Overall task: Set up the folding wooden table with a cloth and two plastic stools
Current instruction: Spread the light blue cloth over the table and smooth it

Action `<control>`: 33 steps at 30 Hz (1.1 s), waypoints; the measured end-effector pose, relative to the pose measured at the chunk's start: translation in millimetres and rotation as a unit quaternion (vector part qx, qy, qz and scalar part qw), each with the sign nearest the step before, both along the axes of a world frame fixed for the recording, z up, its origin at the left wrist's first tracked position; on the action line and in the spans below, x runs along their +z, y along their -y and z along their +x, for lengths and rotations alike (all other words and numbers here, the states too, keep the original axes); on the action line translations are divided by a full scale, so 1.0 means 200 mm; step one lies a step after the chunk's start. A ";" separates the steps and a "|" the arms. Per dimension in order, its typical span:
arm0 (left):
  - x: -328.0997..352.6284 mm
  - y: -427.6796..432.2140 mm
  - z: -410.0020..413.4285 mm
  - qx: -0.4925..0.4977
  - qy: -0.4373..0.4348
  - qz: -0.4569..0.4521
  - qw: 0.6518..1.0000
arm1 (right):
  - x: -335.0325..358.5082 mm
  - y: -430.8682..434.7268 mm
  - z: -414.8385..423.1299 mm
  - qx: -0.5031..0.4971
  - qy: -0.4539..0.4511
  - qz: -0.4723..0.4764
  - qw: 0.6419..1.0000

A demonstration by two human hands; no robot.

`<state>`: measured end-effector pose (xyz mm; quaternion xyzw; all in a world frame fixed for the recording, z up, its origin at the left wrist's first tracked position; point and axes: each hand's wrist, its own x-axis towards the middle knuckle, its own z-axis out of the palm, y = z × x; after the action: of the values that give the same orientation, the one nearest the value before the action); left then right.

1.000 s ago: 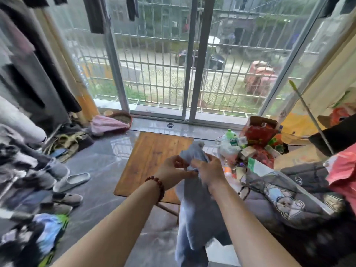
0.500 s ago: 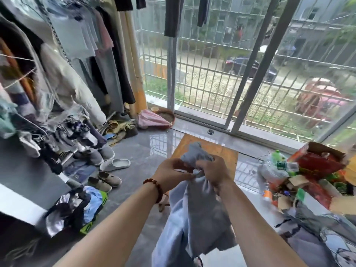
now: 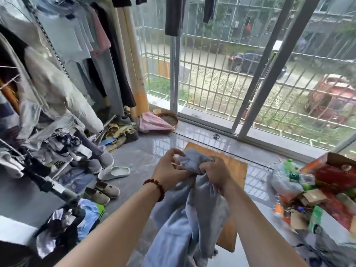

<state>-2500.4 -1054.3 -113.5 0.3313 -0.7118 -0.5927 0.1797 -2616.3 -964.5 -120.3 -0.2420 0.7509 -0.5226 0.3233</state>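
A pale blue-grey cloth (image 3: pixel 185 218) hangs bunched in front of me, its top gathered between both hands. My left hand (image 3: pixel 169 170), with a bead bracelet at the wrist, pinches the upper edge. My right hand (image 3: pixel 215 175) grips a fistful of the cloth just beside it. Behind the cloth stands the low wooden table (image 3: pixel 237 170), its brown top mostly hidden by the cloth and my arms. No plastic stools are in view.
Hanging clothes (image 3: pixel 57 74) and a pile of shoes (image 3: pixel 107 180) fill the left side. A pink folded umbrella (image 3: pixel 154 124) lies by the sliding window (image 3: pixel 250 83). Boxes and bottles (image 3: pixel 317 185) crowd the right floor. Grey tiled floor lies between.
My view has swung left, bringing the clothes rack and shoes into sight. Both hands stay on the cloth's top, working it between the fingers.
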 end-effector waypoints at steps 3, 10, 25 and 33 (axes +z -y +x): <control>0.05 0.10 -0.17 -0.050 0.021 -0.141 0.989 | 0.05 0.07 -0.17 0.042 -0.004 -0.027 0.999; -0.03 0.20 -0.49 -0.058 0.052 -0.112 0.991 | 0.04 0.18 -0.44 0.026 -0.070 -0.045 0.996; -0.16 0.40 -0.82 -0.086 0.108 -0.093 0.986 | -0.11 0.17 -0.67 -0.074 -0.092 0.063 0.991; -0.10 0.52 -0.84 -0.237 0.122 -0.107 0.958 | -0.07 0.23 -0.64 -0.062 -0.166 0.109 0.978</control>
<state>-2668.5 -1158.5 -133.8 0.2017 -0.8455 -0.4940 -0.0201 -2744.3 -1010.4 -133.7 -0.2418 0.8600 -0.4095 0.1850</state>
